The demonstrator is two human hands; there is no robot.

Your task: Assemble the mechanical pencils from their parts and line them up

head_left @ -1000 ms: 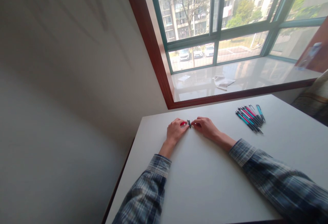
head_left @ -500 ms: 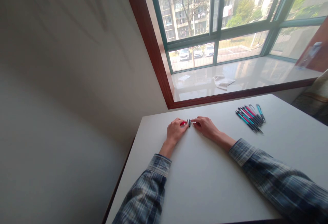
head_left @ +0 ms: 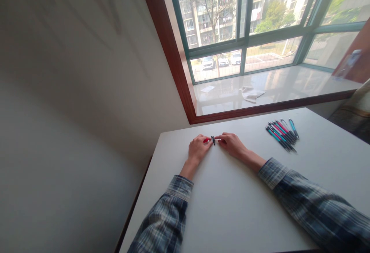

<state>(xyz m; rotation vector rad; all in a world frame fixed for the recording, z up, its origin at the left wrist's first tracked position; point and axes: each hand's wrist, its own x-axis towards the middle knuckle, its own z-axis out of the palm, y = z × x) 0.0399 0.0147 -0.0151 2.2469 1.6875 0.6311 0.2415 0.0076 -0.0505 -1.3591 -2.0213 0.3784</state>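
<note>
At the far left part of the white table (head_left: 231,203), my two hands rest close together. My left hand (head_left: 199,148) is closed, with a small red object (head_left: 206,140) showing at its fingertips; the fingers cover most of it. Between the hands is a short, slim black piece (head_left: 214,140), too small to name, close to the left fingertips. From the other side my right hand (head_left: 229,143) reaches towards it, index finger stretched out and the other fingers loosely bent below. Whether that fingertip touches the black piece I cannot tell.
Several pens (head_left: 281,135) with black, teal and pink barrels lie in a group on the table's right side. Behind the table, a windowsill (head_left: 222,102) with a red-brown frame (head_left: 189,108) holds a white cloth (head_left: 251,93). A wall (head_left: 86,110) stands on the left.
The black piece between my hands leans slightly differently now, its upper end a little further left. Both hands have stayed almost in the same place.
</note>
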